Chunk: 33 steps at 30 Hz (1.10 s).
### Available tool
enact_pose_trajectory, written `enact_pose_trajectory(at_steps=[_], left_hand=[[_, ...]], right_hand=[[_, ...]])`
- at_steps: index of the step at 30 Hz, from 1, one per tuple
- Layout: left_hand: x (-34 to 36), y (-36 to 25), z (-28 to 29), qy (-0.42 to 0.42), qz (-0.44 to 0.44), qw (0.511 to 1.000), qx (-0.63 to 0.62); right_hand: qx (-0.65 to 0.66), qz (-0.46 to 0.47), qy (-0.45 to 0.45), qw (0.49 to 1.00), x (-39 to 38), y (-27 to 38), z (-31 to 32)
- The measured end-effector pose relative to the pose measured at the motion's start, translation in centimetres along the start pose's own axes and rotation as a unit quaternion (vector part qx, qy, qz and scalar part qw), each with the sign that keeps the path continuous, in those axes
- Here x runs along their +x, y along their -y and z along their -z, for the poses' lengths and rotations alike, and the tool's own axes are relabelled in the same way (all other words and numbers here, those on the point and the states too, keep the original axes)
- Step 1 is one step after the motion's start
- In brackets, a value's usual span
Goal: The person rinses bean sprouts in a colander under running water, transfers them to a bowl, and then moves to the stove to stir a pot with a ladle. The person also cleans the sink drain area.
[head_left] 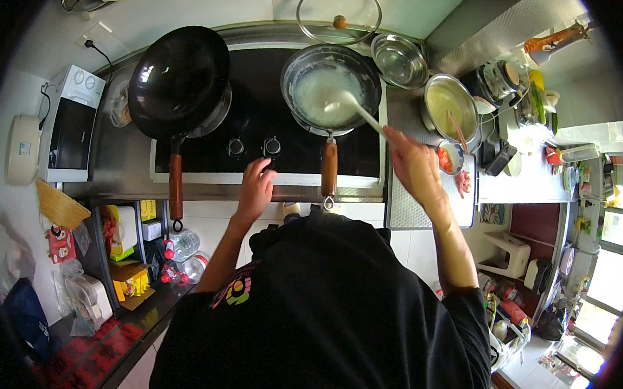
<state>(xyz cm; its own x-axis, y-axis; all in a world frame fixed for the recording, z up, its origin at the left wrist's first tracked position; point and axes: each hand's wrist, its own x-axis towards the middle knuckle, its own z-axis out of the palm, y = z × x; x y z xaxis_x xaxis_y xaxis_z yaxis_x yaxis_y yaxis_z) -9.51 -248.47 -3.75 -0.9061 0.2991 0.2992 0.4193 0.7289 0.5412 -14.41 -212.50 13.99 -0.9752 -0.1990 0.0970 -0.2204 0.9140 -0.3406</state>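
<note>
My right hand point(416, 163) grips the handle of a pale, long-handled cooking spoon point(363, 114). The spoon's head is over the right-hand frying pan point(286, 94), which holds a cloudy whitish liquid point(317, 89). This pan sits on the black hob point(257, 86), its brown wooden handle point(329, 169) pointing toward me. My left hand point(257, 186) is at the hob's front edge, fingers partly stretched out and apart, holding nothing. Its fingertips are just below the right-hand control knob point(272, 146); whether they touch it I cannot tell. Another knob point(236, 147) is to its left.
A tilted black wok point(180, 82) occupies the left burner. A glass lid point(340, 13) leans behind the pan. To the right stand a metal bowl point(400, 60), a pot with yellowish liquid and chopsticks point(446, 103), a bowl of red pieces point(450, 158) and pinkish meat pieces point(463, 183).
</note>
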Motion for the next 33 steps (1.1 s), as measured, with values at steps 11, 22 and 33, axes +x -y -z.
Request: enact_pose_trajectory(at_steps=[11,22,33], left_hand=[[-3.8,-0.2,1.0,-0.013,0.057,0.997,-0.040],[-6.2,-0.9,0.4,0.007,0.088,0.996,-0.025],[-5.7,-1.8,0.3,0.008,0.078,0.996,-0.034]], right_hand=[[-0.100,-0.008,-0.029,0.994,3.6,1.5,-7.0],[-0.132,0.017,0.032,0.991,-0.5,0.5,0.8],[-0.036,0.005,-0.120,0.992,4.2,-2.0,-6.4]])
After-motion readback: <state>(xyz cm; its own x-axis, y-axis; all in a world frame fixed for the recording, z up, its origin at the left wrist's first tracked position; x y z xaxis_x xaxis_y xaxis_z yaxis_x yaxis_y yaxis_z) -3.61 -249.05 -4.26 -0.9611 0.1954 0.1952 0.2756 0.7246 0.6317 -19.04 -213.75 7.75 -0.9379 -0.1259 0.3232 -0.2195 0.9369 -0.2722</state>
